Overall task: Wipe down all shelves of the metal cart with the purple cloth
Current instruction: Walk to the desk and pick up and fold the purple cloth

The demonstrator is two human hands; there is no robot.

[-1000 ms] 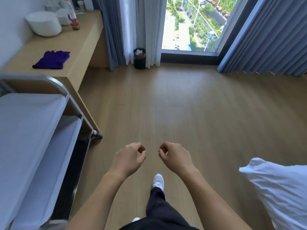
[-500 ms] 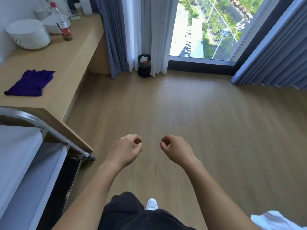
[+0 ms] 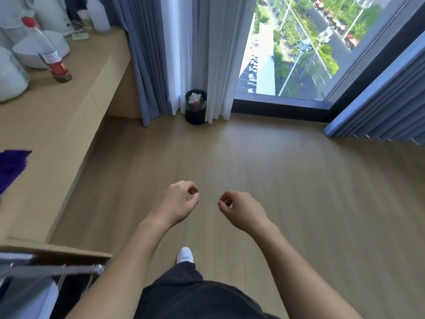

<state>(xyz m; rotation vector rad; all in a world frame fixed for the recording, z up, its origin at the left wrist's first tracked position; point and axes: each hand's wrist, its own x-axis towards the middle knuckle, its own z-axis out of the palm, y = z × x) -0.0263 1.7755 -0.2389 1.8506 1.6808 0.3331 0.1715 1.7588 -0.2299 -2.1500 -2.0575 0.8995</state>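
The purple cloth (image 3: 10, 168) lies on the wooden counter (image 3: 57, 125) at the far left, partly cut off by the frame edge. Only a corner of the metal cart (image 3: 46, 270) shows at the bottom left, tucked against the counter's end. My left hand (image 3: 177, 203) and my right hand (image 3: 239, 208) hang over the wooden floor in the middle, fingers loosely curled, holding nothing. Both hands are well to the right of the cloth and above the cart's corner.
On the counter stand a bottle with a red cap (image 3: 51, 58), stacked white plates (image 3: 9, 77), a bowl and white containers. A black bin (image 3: 195, 107) sits by the curtains under the window. My white shoe (image 3: 184, 254) is on the floor.
The view has moved forward toward the window. The cart and cloth have slid to the left and lower edges, and the white pillow at the right has left the frame. My hands keep their curled pose.
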